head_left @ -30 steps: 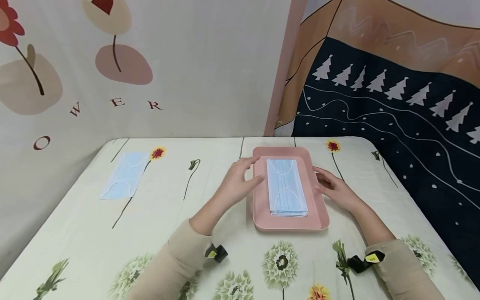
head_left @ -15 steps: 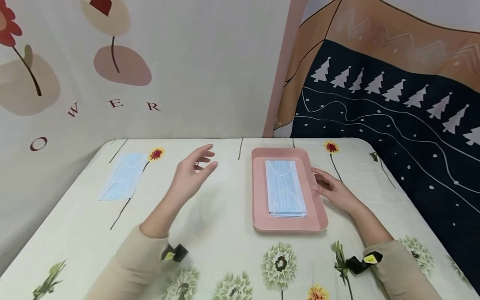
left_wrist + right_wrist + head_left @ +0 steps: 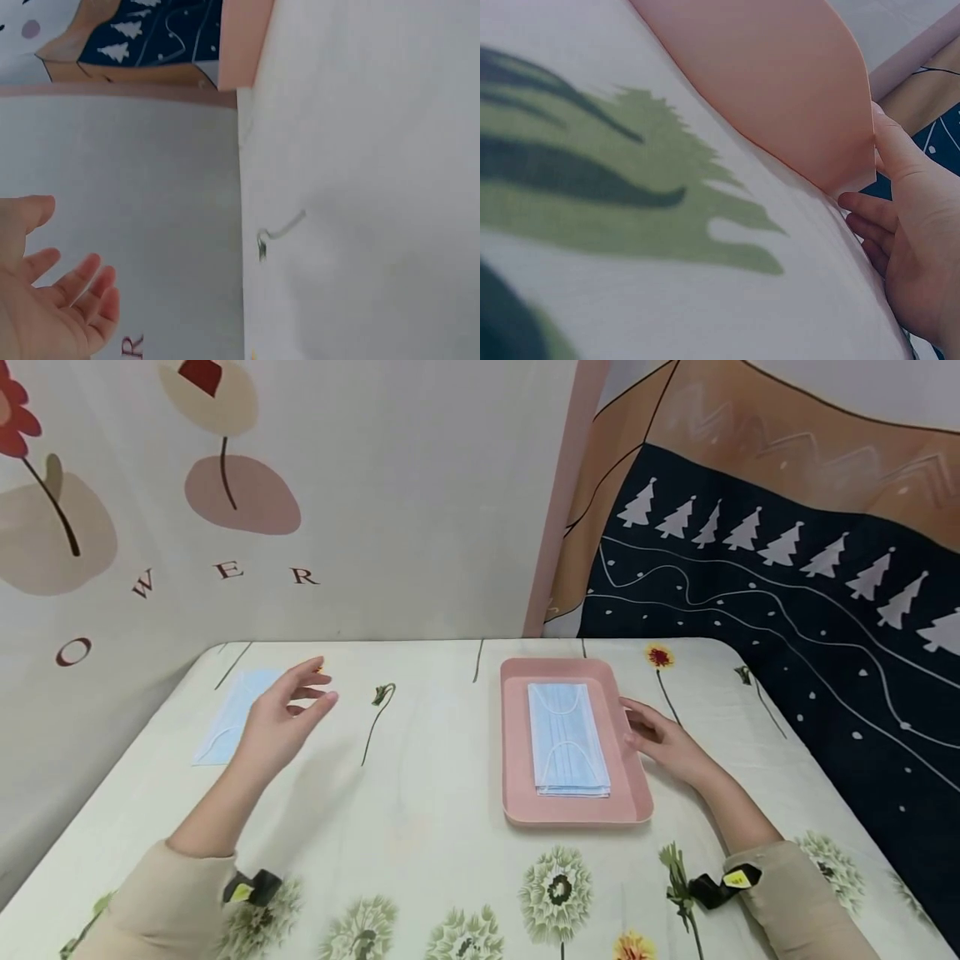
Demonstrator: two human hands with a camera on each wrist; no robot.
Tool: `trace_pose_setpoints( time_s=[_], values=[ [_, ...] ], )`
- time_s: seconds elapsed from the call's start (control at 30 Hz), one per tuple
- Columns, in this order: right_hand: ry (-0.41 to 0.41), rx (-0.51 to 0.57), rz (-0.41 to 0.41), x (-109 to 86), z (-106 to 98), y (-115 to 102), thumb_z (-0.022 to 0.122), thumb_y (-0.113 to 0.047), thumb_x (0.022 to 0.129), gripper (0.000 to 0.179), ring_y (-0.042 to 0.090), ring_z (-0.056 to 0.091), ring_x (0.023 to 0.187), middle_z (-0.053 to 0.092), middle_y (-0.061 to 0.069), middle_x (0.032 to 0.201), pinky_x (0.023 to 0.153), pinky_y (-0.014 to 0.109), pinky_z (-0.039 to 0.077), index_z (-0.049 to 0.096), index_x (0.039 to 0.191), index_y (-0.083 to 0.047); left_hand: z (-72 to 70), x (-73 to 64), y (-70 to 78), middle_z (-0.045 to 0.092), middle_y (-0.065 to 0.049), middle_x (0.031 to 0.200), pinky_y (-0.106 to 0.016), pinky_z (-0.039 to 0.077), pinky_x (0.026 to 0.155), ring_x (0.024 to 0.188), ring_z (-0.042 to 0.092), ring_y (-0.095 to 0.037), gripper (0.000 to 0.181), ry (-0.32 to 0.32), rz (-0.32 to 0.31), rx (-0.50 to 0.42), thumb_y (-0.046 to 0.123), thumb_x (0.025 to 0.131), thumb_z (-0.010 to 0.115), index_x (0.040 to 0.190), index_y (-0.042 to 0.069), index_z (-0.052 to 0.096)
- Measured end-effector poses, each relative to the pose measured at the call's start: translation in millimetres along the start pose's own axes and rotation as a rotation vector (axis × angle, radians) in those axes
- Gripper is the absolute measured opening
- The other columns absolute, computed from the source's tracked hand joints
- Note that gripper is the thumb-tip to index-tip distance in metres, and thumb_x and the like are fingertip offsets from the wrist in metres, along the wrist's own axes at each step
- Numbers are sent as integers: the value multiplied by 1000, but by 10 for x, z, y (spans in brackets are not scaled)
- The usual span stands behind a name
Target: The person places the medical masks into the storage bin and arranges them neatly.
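Observation:
My left hand (image 3: 273, 731) hovers over the table at the left, its fingers slightly bent and nothing in them. It partly covers a single light blue face mask (image 3: 228, 718) lying flat on the cloth. In the left wrist view the hand (image 3: 60, 300) shows with its fingers spread. My right hand (image 3: 667, 743) rests against the outer right side of a pink tray (image 3: 517, 777), thumb and fingertips touching its wall. Inside the tray lies a stack of blue face masks (image 3: 567, 739) with white ear loops. The right wrist view shows the tray's corner (image 3: 780, 90) beside the hand (image 3: 922, 232).
A white tablecloth (image 3: 435, 802) printed with flowers covers the table. Behind stands a pale printed curtain (image 3: 412, 502); a dark cloth with white trees (image 3: 750, 585) hangs at the right. Each sleeve carries a black wrist camera, one at the left cuff (image 3: 255, 889).
My left hand has left the tray's left side and moved across the table to the left, to the single mask. My right hand has stayed at the tray, and the tray stands still.

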State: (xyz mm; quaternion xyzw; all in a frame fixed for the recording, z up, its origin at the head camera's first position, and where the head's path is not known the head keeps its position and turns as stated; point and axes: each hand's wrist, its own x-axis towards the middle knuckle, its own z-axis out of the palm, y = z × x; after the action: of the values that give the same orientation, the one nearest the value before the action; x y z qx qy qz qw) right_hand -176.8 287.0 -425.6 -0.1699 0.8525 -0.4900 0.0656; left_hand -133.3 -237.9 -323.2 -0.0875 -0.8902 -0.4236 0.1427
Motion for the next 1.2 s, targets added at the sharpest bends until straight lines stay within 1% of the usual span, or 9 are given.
trace_pose_setpoints(
  time_s=[0.17, 0.37, 0.57, 0.67, 0.8, 0.87, 0.97, 1.1, 1.2],
  values=[
    [3, -4, 10, -7, 4, -8, 59, -18, 96, 64, 39, 34, 132, 42, 25, 140, 106, 57, 26, 28, 151, -11, -221, -26, -177, 58, -17, 122, -12, 39, 77, 97, 49, 8, 56, 2, -30, 34, 25, 96, 60, 146, 10, 39],
    [16, -13, 18, -10, 17, -14, 60, -23, 96, 63, 38, 36, 132, 44, 22, 139, 106, 58, 26, 30, 151, -14, -443, -56, -393, 56, -18, 122, -10, 37, 77, 98, 47, 10, 59, -13, -31, 105, 27, 97, 58, 148, 9, 35],
    [23, -20, 17, -13, 20, -32, 59, -22, 97, 62, 38, 36, 131, 44, 22, 139, 106, 57, 26, 30, 151, -13, -649, -80, -681, 55, 1, 120, -7, 38, 71, 98, 45, 10, 62, -9, -68, 138, 27, 96, 59, 150, 11, 32],
    [23, -14, 16, -16, 21, -40, 59, -21, 97, 62, 38, 36, 131, 44, 23, 139, 106, 57, 26, 30, 151, -13, -730, -81, -811, 54, 0, 121, -7, 38, 68, 98, 44, 8, 65, -12, -107, 153, 29, 96, 59, 151, 12, 29],
    [16, -3, 19, -16, 23, -47, 59, -21, 97, 63, 38, 36, 131, 43, 23, 140, 106, 56, 26, 29, 151, -14, -807, -83, -929, 52, -14, 127, -8, 37, 68, 107, 49, -6, 68, -23, -154, 190, 33, 96, 58, 152, 13, 25],
    [14, 1, 21, -16, 25, -42, 59, -21, 97, 63, 38, 36, 131, 43, 23, 140, 107, 56, 26, 29, 151, -14, -838, -89, -976, 49, -19, 130, -8, 37, 68, 115, 49, -20, 70, -30, -177, 205, 35, 96, 57, 153, 13, 23],
    [14, 5, 27, -15, 23, -30, 59, -23, 97, 63, 38, 35, 132, 42, 22, 141, 107, 56, 26, 29, 151, -15, -888, -93, -1068, 53, -3, 125, -7, 36, 67, 120, 45, -35, 72, -32, -195, 211, 35, 96, 58, 153, 13, 21],
    [19, -3, 27, -10, 22, -26, 59, -24, 96, 63, 38, 35, 132, 42, 22, 141, 106, 57, 26, 30, 151, -15, -928, -91, -1161, 53, -6, 126, -8, 35, 66, 118, 41, -47, 72, -34, -198, 206, 33, 96, 58, 153, 9, 20],
    [19, -9, 23, -8, 23, -28, 59, -23, 97, 62, 38, 35, 132, 43, 22, 140, 106, 57, 26, 30, 151, -14, -934, -98, -1194, 44, -31, 133, -20, 40, 71, 118, 40, -52, 72, -54, -210, 225, 32, 97, 56, 153, 5, 18]
  ],
)
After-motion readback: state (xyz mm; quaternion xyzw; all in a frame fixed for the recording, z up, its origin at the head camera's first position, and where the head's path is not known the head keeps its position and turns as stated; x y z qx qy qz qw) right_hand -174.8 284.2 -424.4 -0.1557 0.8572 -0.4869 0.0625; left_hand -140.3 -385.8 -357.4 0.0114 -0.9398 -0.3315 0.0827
